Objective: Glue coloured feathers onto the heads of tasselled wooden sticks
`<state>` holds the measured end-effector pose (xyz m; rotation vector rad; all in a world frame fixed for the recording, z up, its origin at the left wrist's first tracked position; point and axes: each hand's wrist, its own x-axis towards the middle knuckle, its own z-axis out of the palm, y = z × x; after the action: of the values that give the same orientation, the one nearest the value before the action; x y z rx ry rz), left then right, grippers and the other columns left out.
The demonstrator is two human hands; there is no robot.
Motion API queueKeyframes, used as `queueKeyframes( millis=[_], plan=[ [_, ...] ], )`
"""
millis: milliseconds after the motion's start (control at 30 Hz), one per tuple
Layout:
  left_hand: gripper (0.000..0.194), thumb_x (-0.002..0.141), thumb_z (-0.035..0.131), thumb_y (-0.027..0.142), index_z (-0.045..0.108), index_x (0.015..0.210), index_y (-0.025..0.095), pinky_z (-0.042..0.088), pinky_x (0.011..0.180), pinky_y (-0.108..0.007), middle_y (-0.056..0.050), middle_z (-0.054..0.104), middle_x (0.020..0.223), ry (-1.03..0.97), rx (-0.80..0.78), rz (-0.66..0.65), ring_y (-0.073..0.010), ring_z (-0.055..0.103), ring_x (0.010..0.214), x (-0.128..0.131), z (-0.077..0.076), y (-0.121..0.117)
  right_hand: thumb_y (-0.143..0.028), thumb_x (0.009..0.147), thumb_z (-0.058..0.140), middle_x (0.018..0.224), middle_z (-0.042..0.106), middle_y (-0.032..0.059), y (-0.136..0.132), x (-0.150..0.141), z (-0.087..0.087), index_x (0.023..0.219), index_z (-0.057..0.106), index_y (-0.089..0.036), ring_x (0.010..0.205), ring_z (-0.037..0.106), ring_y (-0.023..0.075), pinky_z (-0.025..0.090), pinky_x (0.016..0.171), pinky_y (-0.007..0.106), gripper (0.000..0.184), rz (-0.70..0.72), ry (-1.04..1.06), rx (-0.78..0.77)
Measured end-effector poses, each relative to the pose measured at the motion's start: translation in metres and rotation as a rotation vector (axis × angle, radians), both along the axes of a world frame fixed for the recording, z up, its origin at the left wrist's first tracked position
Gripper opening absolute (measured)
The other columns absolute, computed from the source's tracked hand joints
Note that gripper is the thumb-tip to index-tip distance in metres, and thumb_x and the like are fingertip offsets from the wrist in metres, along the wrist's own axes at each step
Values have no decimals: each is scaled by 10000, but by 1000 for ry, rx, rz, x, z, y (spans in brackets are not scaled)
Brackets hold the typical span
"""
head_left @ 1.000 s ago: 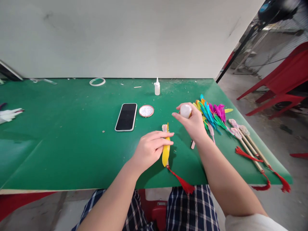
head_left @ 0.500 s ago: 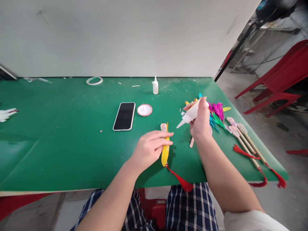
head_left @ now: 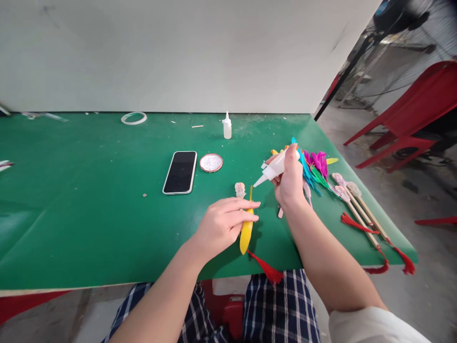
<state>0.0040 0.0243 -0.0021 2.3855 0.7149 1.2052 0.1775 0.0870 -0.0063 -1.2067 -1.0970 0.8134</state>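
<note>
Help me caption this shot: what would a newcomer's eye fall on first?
The bright feathers just beyond the right hand, on the green table, would likely catch the eye first. Next might come the yellow feather in the left hand and the white bottle in the right, its nozzle close to the feather's upper end.

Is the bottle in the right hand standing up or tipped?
Tipped. The white bottle slants in the right hand, its nozzle pointing down near the yellow feather.
</note>
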Motion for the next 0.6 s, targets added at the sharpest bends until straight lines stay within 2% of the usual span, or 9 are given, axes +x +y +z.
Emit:
queueKeyframes(
  millis=[200,600],
  plan=[
    [187,779,535,52,669,802,180,530,771,-294,-65,692,967,-8,5,-2,-150,641,880,0,1,0,-757,717,283,429,361,-13,-1,-3,5,663,591,-208,361,362,102,260,334,267,632,-23,162,-52],
    [193,793,521,72,671,799,194,531,778,-296,-57,692,965,-5,-12,7,-150,643,878,0,1,-1,-749,725,280,428,351,-20,-2,-3,5,620,561,-213,361,368,94,274,331,252,614,-10,138,-48]
  ],
)
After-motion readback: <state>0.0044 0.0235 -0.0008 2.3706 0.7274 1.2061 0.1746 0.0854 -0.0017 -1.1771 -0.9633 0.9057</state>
